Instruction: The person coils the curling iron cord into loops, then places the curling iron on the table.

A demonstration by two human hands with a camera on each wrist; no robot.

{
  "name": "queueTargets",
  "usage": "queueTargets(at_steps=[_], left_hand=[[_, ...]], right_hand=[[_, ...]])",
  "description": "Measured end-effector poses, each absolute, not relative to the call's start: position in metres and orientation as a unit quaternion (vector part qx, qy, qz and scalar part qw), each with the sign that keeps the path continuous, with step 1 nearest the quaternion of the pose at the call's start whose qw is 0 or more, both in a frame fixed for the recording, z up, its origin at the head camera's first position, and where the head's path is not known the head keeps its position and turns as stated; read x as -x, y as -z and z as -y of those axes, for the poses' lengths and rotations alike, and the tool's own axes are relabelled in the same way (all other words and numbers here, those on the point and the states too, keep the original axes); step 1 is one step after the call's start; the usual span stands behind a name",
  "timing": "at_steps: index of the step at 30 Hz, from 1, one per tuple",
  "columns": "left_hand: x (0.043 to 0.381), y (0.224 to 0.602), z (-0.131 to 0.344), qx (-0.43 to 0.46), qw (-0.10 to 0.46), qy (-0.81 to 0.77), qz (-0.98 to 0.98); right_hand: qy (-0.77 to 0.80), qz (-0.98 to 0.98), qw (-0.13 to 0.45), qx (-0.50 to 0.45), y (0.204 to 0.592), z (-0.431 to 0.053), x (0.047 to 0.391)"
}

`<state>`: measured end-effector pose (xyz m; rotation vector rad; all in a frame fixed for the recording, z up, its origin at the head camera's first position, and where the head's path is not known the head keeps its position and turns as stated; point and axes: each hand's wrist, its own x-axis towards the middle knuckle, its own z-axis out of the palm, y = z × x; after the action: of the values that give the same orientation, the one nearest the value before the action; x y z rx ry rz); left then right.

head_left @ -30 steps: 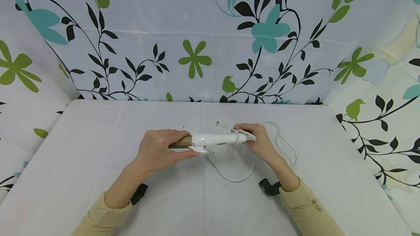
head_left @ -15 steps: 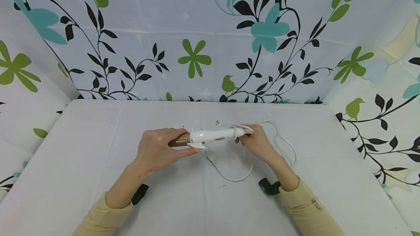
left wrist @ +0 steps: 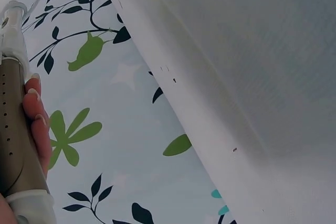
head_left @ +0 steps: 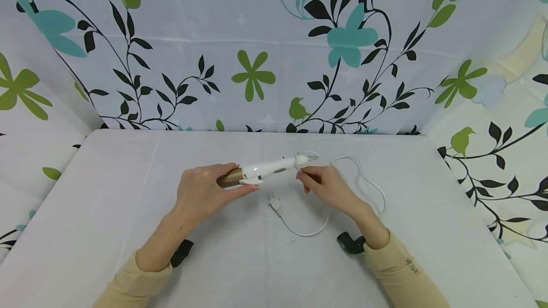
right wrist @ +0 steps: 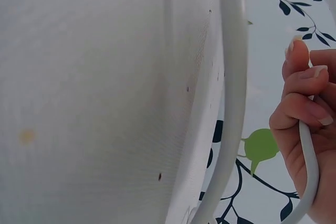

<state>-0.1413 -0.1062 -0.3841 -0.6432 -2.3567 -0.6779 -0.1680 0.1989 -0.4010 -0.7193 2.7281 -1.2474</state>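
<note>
A white curling iron with a brown-gold barrel is held a little above the table, its handle end pointing right and away. My left hand grips the barrel between thumb and fingers. In the left wrist view, small dark holes run along the barrel, and the fingertips curl against its side. Just below the handle end, my right hand pinches the white cord. The right wrist view has the cord running up into the curled fingers.
The cord loops over the white-covered table on the right, and its plug lies below the iron. A black wrist mount shows under each forearm. Patterned cloth walls stand behind and at both sides.
The iron's handle end has swung up and away from me. My right hand has come off the handle end and now sits below it with the cord. The left hand keeps its grip, shifting slightly left.
</note>
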Motion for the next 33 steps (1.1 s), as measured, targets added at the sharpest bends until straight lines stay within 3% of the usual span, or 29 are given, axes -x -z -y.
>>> queueTargets(at_steps=[18,33], left_hand=[[0.1369,0.3771,0.1042,0.164,0.205,0.24,0.935],[0.1382,0.3771,0.108,0.147,0.231,0.215,0.937]], right_hand=[[0.383,-0.874,0.044,0.296,0.3966,-0.1966,0.165],[0.368,-0.888,0.017,0.276,0.3964,-0.1941,0.1636]])
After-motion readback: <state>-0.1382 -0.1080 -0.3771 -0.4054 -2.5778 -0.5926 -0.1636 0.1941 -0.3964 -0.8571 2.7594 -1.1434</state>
